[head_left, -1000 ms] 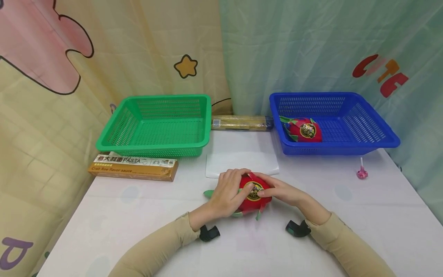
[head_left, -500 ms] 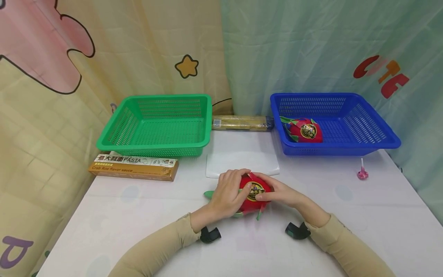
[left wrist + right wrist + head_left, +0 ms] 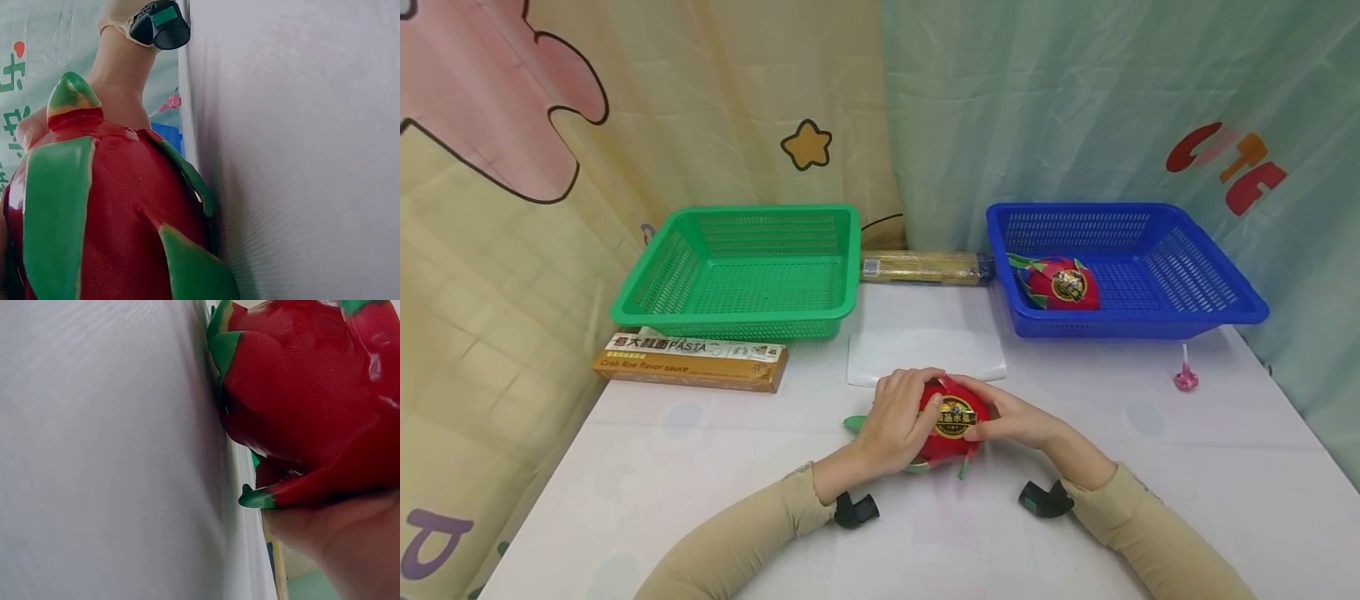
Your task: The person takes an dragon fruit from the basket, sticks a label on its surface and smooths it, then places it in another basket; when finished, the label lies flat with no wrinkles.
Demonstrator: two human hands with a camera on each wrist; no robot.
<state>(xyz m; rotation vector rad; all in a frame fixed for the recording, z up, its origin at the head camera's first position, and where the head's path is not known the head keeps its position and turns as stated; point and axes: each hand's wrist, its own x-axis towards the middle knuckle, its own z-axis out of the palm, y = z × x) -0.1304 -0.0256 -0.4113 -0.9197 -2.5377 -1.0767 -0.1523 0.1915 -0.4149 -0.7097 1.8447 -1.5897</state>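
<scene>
A red dragon fruit point(image 3: 936, 442) with green-tipped scales lies on the white table, under both hands. A round black-and-gold sticker point(image 3: 955, 418) faces up on its skin. My left hand point(image 3: 891, 427) lies over its left side, fingers curved over the back and thumb on top. From the right, my right hand point(image 3: 1018, 421) grips it with its thumb by the sticker. Close up in the left wrist view, the dragon fruit point(image 3: 125, 200) shows glossy skin and broad green scales. In the right wrist view, the dragon fruit point(image 3: 300, 394) sits against my right hand point(image 3: 356, 537).
A green basket point(image 3: 737, 318) stands back left, with a pasta box point(image 3: 692, 364) before it. The blue basket point(image 3: 1180, 315) back right holds another dragon fruit point(image 3: 1060, 285). Between them lie a packet of spaghetti point(image 3: 925, 267) and a white sheet point(image 3: 925, 333). A pink lollipop point(image 3: 1186, 379) lies right.
My right thumb has shifted toward the lower edge of the sticker, and more of the sticker shows. Both hands stay around the dragon fruit in nearly the same spot.
</scene>
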